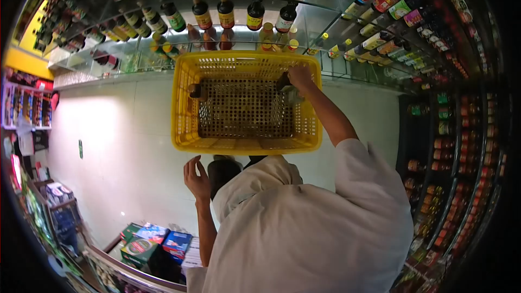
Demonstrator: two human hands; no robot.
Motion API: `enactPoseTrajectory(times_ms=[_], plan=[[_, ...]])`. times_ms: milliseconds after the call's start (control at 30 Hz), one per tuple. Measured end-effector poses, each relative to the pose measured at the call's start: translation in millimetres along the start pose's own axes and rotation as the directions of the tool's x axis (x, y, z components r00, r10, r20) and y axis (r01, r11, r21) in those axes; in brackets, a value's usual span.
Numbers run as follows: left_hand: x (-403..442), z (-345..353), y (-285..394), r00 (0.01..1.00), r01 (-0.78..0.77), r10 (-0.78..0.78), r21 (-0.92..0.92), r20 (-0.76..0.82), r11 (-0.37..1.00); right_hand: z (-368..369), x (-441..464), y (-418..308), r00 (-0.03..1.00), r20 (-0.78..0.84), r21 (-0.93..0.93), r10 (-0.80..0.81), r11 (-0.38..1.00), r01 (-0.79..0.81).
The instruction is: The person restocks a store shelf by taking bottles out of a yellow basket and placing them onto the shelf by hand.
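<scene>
A yellow plastic basket [247, 145] with perforated sides stands in front of me, below the shelf edge. My right hand [300, 77] reaches into its right end, fingers closed round a dark bottle [283, 82]; the label and part of the bottle are hidden. At the basket's left end is another small bottle [196, 92] with a brownish body, against the wall. My left hand [197, 178] hangs near the basket's front left corner, apart from it, holding nothing, its fingers loosely bent and apart.
Glass shelves ahead carry rows of sauce bottles [255, 12], some with yellow labels. Shelves of jars [442, 157] stand on the right. Behind me to the left are stacked boxes [142, 247] beside a metal rail. Pale tiled floor [130, 146] surrounds the basket.
</scene>
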State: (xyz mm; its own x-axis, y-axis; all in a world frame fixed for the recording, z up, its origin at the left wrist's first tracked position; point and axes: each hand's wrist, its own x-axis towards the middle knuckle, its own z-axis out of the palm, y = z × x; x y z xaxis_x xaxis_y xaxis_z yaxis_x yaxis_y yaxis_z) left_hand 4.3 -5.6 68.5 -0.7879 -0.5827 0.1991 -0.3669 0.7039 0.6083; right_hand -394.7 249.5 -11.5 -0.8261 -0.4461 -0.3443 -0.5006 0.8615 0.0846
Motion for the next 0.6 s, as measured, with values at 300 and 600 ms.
enactPoseTrajectory(times_ms=[300,600], plan=[[59.5,-12.7,-27.7,0.998,-0.029,0.034,-0.113,0.045,0.993,39.0,16.0,-18.4,0.99,-0.115,-0.118,-0.08,0.991,0.067],[143.3,-53.1,-69.0,0.941,-0.187,0.238,-0.216,0.239,0.958,31.0,-19.1,-79.9,0.997,0.044,0.467,0.066,0.88,-0.079]])
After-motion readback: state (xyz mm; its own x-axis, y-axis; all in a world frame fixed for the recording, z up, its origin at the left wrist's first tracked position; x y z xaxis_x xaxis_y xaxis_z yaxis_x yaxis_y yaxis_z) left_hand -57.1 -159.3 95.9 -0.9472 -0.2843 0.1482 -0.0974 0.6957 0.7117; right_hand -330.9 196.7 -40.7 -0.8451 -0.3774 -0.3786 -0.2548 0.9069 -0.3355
